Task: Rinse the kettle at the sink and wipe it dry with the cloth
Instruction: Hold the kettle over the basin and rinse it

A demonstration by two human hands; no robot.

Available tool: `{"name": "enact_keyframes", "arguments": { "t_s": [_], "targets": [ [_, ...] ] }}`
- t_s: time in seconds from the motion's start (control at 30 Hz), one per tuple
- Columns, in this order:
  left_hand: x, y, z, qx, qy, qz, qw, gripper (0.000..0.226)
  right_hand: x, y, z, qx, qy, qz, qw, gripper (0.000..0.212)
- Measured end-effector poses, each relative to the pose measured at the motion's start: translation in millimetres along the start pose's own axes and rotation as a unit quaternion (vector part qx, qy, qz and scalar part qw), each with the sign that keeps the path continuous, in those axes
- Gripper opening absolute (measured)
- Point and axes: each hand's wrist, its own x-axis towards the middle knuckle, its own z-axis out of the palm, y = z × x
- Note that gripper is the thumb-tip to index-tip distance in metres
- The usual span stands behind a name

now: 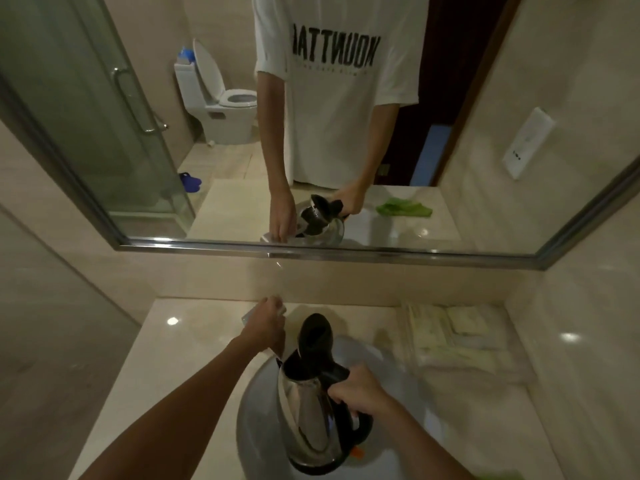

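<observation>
A steel kettle with a black handle and black lid hangs over the white sink basin, its lid flipped open. My right hand grips the black handle. My left hand reaches past the kettle's spout and rests on the tap at the back of the basin; the fingers hide most of the tap. A green cloth shows only as a sliver at the bottom right edge, and its reflection in the mirror lies on the counter to my right.
A beige marble counter surrounds the basin. Folded pale towels lie at the back right. A large framed mirror fills the wall ahead, reflecting a shower door and toilet. A tiled wall closes the right side.
</observation>
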Motion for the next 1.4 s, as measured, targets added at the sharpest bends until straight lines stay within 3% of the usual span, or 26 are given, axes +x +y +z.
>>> {"name": "enact_keyframes", "arguments": {
  "t_s": [0.17, 0.33, 0.4, 0.6, 0.87, 1.07, 1.4],
  "targets": [
    [8.2, -3.9, 0.5, 0.025, -0.005, 0.022, 0.999, 0.019, 13.1, -7.1, 11.2, 0.014, 0.002, 0.021, 1.0, 0.009],
    [25.2, -15.2, -4.6, 0.165, -0.102, 0.117, 0.974, 0.066, 18.1, -13.3, 16.4, 0.025, 0.0, 0.017, 1.0, 0.014],
    [27.7, -17.3, -3.6, 0.187, -0.112, 0.134, 0.967, 0.064, 17.6, -12.9, 18.8, 0.031, 0.006, 0.011, 0.999, 0.012],
    [22.3, -13.8, -6.7, 0.097, -0.079, 0.105, 0.986, 0.032, 13.1, -10.3, 21.0, 0.045, 0.031, 0.008, 0.998, 0.006],
    [2.5, -24.8, -9.3, 0.045, -0.054, 0.127, 0.989, 0.055, 8.1, -3.7, 19.5, 0.044, 0.027, 0.012, 0.999, 0.008],
    [-7.1, -18.4, -6.7, 0.092, -0.037, 0.156, 0.983, 0.054, 6.2, -0.1, 19.9, 0.045, 0.034, 0.013, 0.998, 0.008],
    [-10.1, -13.1, -4.9, 0.101, -0.027, 0.133, 0.986, 0.057, 7.8, -1.0, 22.9, 0.034, 0.028, 0.024, 0.999, 0.012]
  ]
}}
